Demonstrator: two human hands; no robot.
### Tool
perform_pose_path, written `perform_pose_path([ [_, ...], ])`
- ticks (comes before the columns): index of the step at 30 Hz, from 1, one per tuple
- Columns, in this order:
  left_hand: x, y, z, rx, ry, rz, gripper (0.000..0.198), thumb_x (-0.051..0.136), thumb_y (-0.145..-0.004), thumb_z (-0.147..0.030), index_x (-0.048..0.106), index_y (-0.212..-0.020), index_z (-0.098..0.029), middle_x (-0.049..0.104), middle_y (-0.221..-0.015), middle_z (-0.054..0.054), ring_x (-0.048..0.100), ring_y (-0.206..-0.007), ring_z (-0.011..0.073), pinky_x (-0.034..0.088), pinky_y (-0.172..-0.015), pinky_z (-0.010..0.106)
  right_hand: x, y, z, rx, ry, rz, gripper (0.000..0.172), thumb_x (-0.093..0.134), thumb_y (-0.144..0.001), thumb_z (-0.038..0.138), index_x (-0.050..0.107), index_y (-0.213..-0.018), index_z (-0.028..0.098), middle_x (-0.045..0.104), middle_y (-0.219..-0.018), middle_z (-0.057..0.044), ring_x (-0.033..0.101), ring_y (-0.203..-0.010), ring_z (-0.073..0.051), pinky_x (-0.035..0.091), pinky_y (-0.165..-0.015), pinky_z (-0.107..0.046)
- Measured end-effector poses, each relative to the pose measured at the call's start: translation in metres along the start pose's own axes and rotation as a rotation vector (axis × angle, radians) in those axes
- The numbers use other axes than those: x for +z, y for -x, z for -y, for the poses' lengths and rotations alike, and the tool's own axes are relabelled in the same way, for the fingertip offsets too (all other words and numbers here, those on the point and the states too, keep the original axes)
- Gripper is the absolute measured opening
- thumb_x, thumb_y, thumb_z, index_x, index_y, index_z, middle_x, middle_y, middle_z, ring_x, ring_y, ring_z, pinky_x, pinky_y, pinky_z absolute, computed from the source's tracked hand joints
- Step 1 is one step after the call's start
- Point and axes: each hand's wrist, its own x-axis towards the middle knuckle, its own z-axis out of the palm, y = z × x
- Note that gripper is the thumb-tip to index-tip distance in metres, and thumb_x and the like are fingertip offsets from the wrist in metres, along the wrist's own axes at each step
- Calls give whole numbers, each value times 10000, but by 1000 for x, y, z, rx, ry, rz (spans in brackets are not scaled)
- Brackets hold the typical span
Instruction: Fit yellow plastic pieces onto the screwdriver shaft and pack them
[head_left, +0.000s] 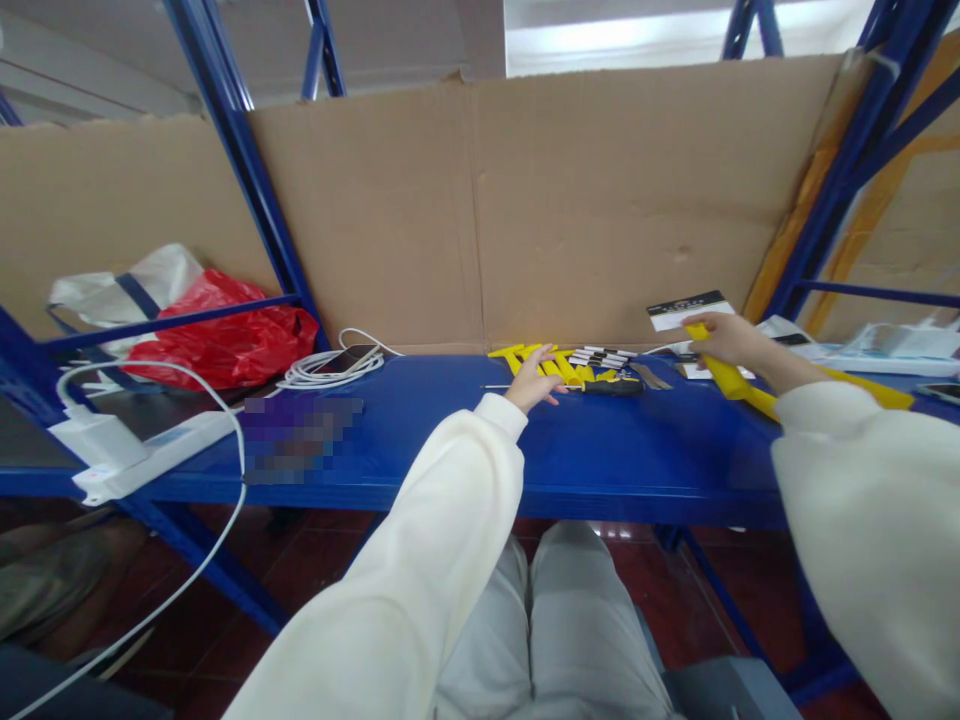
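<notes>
My left hand (534, 382) is open, its fingers spread over several yellow T-shaped pieces (507, 352) near the back of the blue table; whether it touches them I cannot tell. Beside it lies a screwdriver (613, 387) with a black and yellow handle, its thin shaft passing by the hand. Small black-and-white pieces (600, 357) are grouped behind the screwdriver, and flat grey strips (649, 376) lie to its right. Farther right, my right hand (716, 340) is closed on a long yellow piece (731, 382), which slants down toward the table. A black-and-white card (690, 310) is behind that hand.
Cardboard (600, 200) walls off the back between blue posts (262, 190). At left are a red plastic bag (225, 330), a coiled white cable (319, 372) and a power strip (180, 445) with a hanging cord. Another yellow piece (877, 388) and a white power strip (877, 360) lie at right.
</notes>
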Motion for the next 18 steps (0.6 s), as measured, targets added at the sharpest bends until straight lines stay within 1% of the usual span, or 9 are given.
perform_pose_path([
  [2,0,0,0,-1,-15,-18,876,565,-818,2,359,-1601,-334,399,-1646,132,761,-906,165,556,-512,152,-21,-6,-19,91,143,-10,521,597,-912,54,572,-1432,64,715,-964,-146,571,-513,-102,484,-584,-244],
  [4,1,-1,1,-2,-30,-26,872,556,-823,3,361,-1600,-342,389,-1654,122,760,-905,160,542,-495,140,-34,-12,-42,142,212,-14,475,586,-941,74,585,-1415,49,679,-774,-90,557,-504,-123,473,-584,-250],
  [6,1,-1,1,-2,-42,-24,868,556,-822,4,370,-1595,-345,384,-1658,114,760,-902,154,527,-480,129,-39,-17,-64,202,227,12,481,549,-955,68,561,-1435,32,604,-633,-43,555,-497,-153,471,-570,-261],
  [8,1,0,1,-5,-46,-19,872,577,-813,5,381,-1590,-338,376,-1662,116,760,-903,154,519,-474,124,-38,-20,-82,231,226,18,490,523,-945,44,549,-1433,13,533,-550,-3,553,-487,-169,477,-560,-261],
  [11,0,0,1,-10,-41,-9,880,609,-803,10,388,-1588,-322,351,-1674,130,759,-908,160,516,-474,129,-32,-20,-95,200,267,58,487,504,-926,37,558,-1409,16,516,-524,6,560,-489,-183,494,-562,-267],
  [15,-1,1,0,-17,-54,3,874,650,-806,-10,395,-1582,-321,340,-1677,134,756,-919,163,534,-498,140,-24,-26,-98,166,422,112,487,474,-903,9,594,-1374,8,565,-578,-21,574,-522,-191,502,-616,-281],
  [17,-1,1,0,-20,-64,7,865,648,-811,-16,392,-1583,-311,343,-1674,139,756,-922,162,541,-507,143,-20,-33,-103,142,512,119,458,491,-865,-15,668,-1286,19,627,-639,-65,590,-556,-196,505,-658,-288],
  [18,-1,1,0,-22,-69,9,857,636,-814,-14,392,-1582,-305,344,-1673,140,756,-920,161,542,-507,144,-18,-37,-107,95,544,86,428,512,-831,-32,719,-1199,39,656,-668,-87,598,-570,-199,505,-671,-291],
])
